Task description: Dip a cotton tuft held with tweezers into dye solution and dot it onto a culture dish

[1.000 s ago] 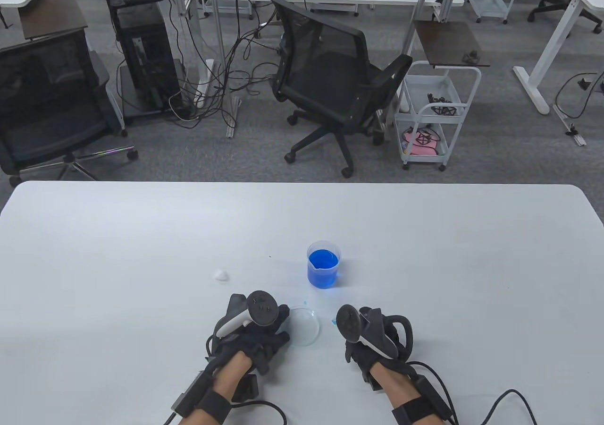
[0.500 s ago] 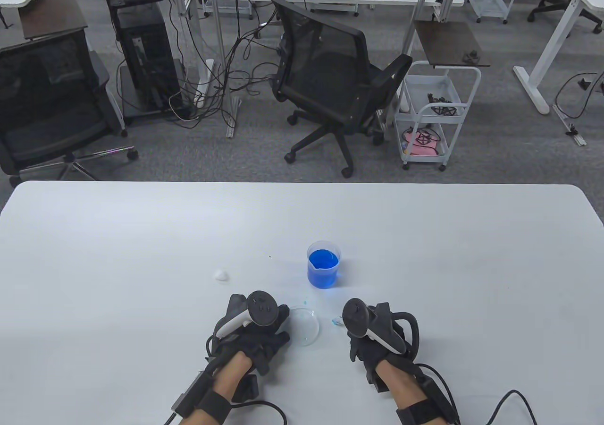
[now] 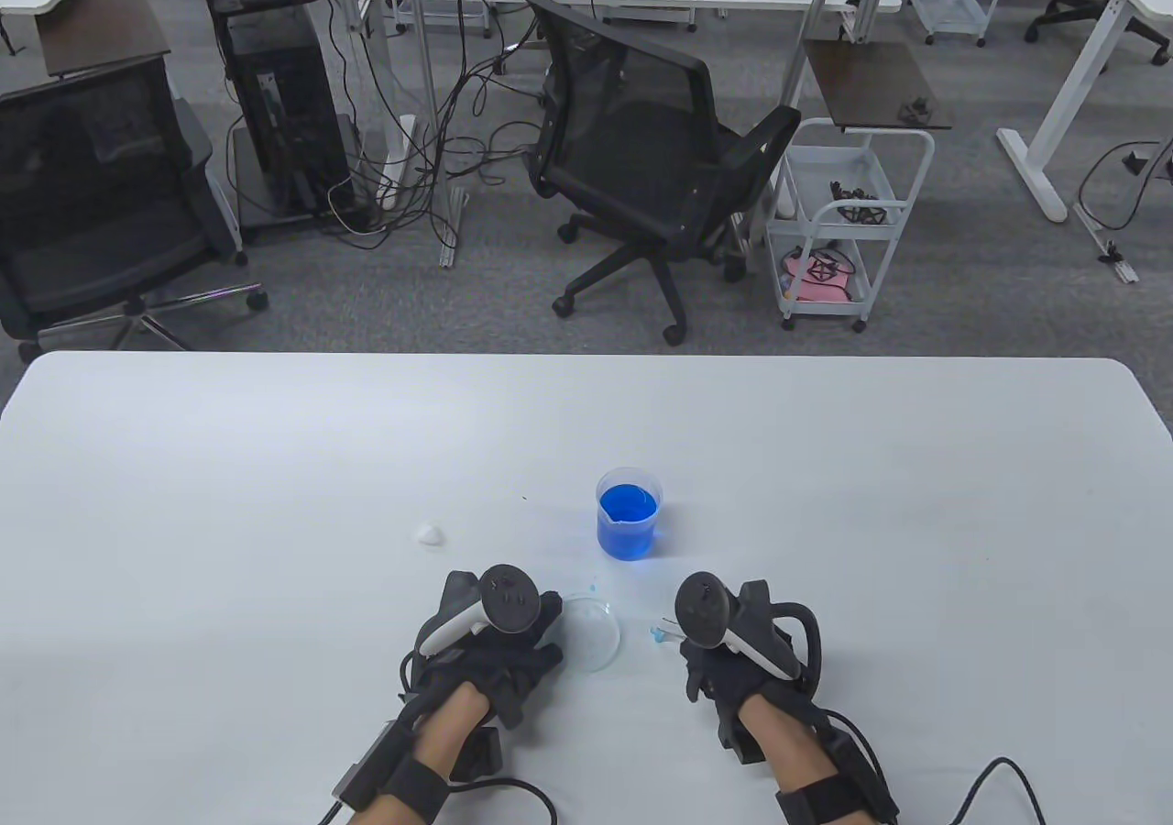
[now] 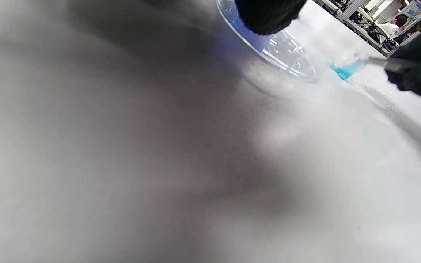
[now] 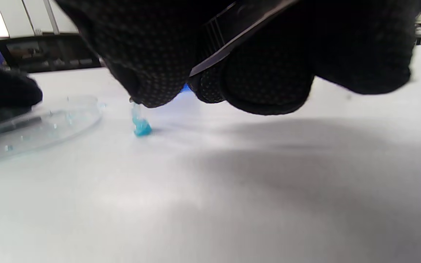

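A clear culture dish (image 3: 591, 632) lies on the white table, with small blue dots showing in it in the left wrist view (image 4: 283, 54). My left hand (image 3: 499, 642) rests at its left rim, one fingertip (image 4: 265, 14) on the edge. My right hand (image 3: 724, 651) grips metal tweezers (image 5: 232, 40) that hold a blue-dyed cotton tuft (image 3: 658, 631), which touches the table just right of the dish (image 5: 141, 128). A beaker of blue dye (image 3: 629, 513) stands behind the dish.
A white cotton tuft (image 3: 430, 533) lies on the table left of the beaker. Small blue specks (image 3: 591, 584) mark the table by the dish's far rim. Glove cables trail off the near edge.
My right hand has shifted right and slightly toward me, drawing the tweezers and blue tuft away from the dish. The left hand and dish have not moved.
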